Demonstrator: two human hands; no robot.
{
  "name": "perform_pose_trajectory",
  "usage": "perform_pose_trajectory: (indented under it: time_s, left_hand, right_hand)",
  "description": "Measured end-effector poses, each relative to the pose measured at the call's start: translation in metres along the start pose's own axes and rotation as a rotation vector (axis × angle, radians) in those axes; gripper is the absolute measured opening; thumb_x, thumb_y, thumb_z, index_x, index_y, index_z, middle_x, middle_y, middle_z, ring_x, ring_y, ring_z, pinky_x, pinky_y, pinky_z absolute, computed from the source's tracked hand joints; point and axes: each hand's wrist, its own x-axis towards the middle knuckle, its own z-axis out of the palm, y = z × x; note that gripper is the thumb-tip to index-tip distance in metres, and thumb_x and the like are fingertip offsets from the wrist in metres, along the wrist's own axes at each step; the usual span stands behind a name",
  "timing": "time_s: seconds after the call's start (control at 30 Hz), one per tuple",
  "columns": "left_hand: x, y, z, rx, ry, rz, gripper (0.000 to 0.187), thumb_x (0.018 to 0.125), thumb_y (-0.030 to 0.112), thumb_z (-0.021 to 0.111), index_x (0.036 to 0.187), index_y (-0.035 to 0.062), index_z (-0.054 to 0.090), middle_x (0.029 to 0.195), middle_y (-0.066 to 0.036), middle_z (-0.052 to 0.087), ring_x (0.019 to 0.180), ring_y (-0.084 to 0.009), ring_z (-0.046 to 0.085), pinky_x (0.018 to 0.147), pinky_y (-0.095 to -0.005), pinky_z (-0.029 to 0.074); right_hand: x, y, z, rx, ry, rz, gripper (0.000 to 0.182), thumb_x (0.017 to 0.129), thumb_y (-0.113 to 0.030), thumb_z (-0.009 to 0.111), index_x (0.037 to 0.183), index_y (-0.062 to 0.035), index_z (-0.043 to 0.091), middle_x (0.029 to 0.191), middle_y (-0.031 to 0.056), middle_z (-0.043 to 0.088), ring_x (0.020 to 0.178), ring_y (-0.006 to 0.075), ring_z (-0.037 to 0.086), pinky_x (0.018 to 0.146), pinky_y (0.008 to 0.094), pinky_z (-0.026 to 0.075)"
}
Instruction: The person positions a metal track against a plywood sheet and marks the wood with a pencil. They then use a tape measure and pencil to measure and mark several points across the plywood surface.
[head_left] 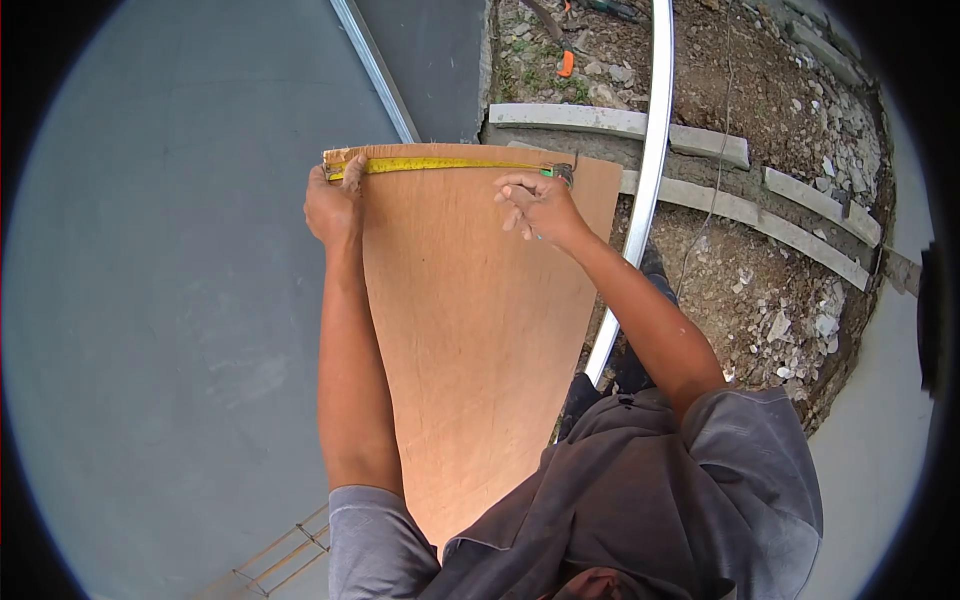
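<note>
Tape measure (450, 164) stretched crosswise (left-right) along plywood (470, 300) far edge, both hands pinning.

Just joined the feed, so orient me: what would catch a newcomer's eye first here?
A plywood sheet fills the middle, with a yellow tape measure stretched along its far edge. The left hand pins the tape's end at the corner; the right hand hovers near its case. Rubble and concrete curbs lie to the right.
</note>
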Motion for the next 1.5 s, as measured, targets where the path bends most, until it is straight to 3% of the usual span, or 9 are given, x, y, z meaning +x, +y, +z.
perform_pose_trajectory:
  time_s: [0.03, 0.2, 0.3, 0.4, 0.5, 0.7, 0.83, 1.0, 1.5]
  left_hand:
    - [-0.001, 0.001, -0.001, 0.015, 0.012, 0.006, 0.044, 0.076, 0.046, 0.068, 0.095, 0.0075, 0.06, 0.09, -0.011, 0.066, 0.086, -0.0292, 0.062, 0.077, -0.0384, 0.046]
    - [0.001, 0.001, -0.001, 0.062, 0.002, -0.009, 0.045, 0.076, 0.047, 0.067, 0.096, 0.0076, 0.059, 0.091, -0.011, 0.066, 0.087, -0.03, 0.062, 0.077, -0.0387, 0.046]
    - [0.002, -0.003, 0.002, 0.055, -0.004, 0.003, 0.046, 0.076, 0.048, 0.067, 0.095, 0.0073, 0.059, 0.091, -0.012, 0.066, 0.088, -0.0308, 0.061, 0.078, -0.0389, 0.046]
    - [0.003, -0.005, 0.003, 0.048, -0.002, 0.014, 0.046, 0.076, 0.048, 0.067, 0.095, 0.0069, 0.059, 0.091, -0.012, 0.066, 0.088, -0.0314, 0.061, 0.078, -0.0392, 0.046]
    - [0.003, -0.005, 0.004, 0.059, 0.005, 0.018, 0.047, 0.076, 0.049, 0.067, 0.095, 0.0065, 0.059, 0.091, -0.013, 0.066, 0.088, -0.0317, 0.062, 0.078, -0.0394, 0.046]
    - [0.005, -0.008, 0.006, 0.069, 0.006, 0.028, 0.049, 0.076, 0.05, 0.066, 0.095, 0.0061, 0.058, 0.091, -0.013, 0.066, 0.088, -0.0317, 0.062, 0.078, -0.0397, 0.047]
    - [0.006, -0.008, 0.006, 0.082, 0.011, 0.02, 0.05, 0.075, 0.051, 0.066, 0.095, 0.0062, 0.058, 0.091, -0.013, 0.066, 0.088, -0.0317, 0.062, 0.078, -0.0397, 0.047]
    - [0.003, -0.003, 0.004, 0.096, 0.01, 0.002, 0.05, 0.076, 0.051, 0.066, 0.096, 0.0062, 0.058, 0.09, -0.013, 0.066, 0.088, -0.0317, 0.062, 0.077, -0.0395, 0.046]
    - [-0.003, 0.003, 0.002, 0.126, 0.013, 0.007, 0.048, 0.078, 0.051, 0.064, 0.096, 0.0069, 0.056, 0.091, -0.013, 0.065, 0.089, -0.0325, 0.061, 0.078, -0.0403, 0.046]
  right_hand:
    - [0.005, 0.006, 0.004, 0.002, -0.001, -0.001, 0.04, 0.092, -0.016, 0.049, 0.128, -0.001, 0.044, 0.107, 0.0176, 0.059, 0.094, 0.0239, 0.062, 0.072, 0.0323, 0.05]
    - [0.022, 0.016, 0.031, 0.895, -0.294, -0.225, 0.046, 0.091, -0.022, 0.054, 0.126, 0.0053, 0.042, 0.109, 0.0164, 0.06, 0.093, 0.0259, 0.062, 0.067, 0.0305, 0.05]
    - [0.031, 0.02, 0.048, 0.651, -0.098, -0.298, 0.038, 0.088, -0.026, 0.058, 0.111, 0.0035, 0.056, 0.088, 0.0098, 0.062, 0.073, 0.0164, 0.062, 0.057, 0.0267, 0.048]
    - [0.045, 0.027, 0.052, 0.253, 0.076, -0.227, 0.03, 0.087, -0.026, 0.061, 0.104, -0.0009, 0.062, 0.075, 0.0026, 0.057, 0.064, 0.0093, 0.055, 0.054, 0.0249, 0.043]
    - [0.054, 0.032, 0.054, 0.169, 0.148, -0.291, 0.026, 0.086, -0.025, 0.063, 0.1, -0.0035, 0.066, 0.065, -0.0027, 0.05, 0.058, 0.005, 0.047, 0.051, 0.024, 0.039]
    - [0.057, 0.029, 0.047, 0.124, 0.247, -0.393, 0.018, 0.083, -0.018, 0.064, 0.086, -0.0005, 0.063, 0.065, -0.0021, 0.053, 0.055, 0.0054, 0.049, 0.049, 0.0226, 0.041]
    - [0.063, 0.039, 0.038, 0.208, 0.218, -0.412, 0.015, 0.083, -0.012, 0.065, 0.093, -0.0001, 0.064, 0.069, 0.0003, 0.057, 0.057, 0.0059, 0.051, 0.05, 0.02, 0.041]
    - [0.061, 0.034, 0.037, 0.084, 0.216, -0.166, 0.014, 0.08, -0.009, 0.067, 0.089, 0.0007, 0.063, 0.071, 0.0024, 0.06, 0.059, 0.0079, 0.055, 0.051, 0.0218, 0.045]
    - [0.071, 0.025, 0.062, 0.419, 0.166, -0.334, 0.012, 0.08, -0.005, 0.065, 0.086, 0.0008, 0.056, 0.076, 0.0093, 0.063, 0.067, 0.0136, 0.063, 0.058, 0.0239, 0.051]
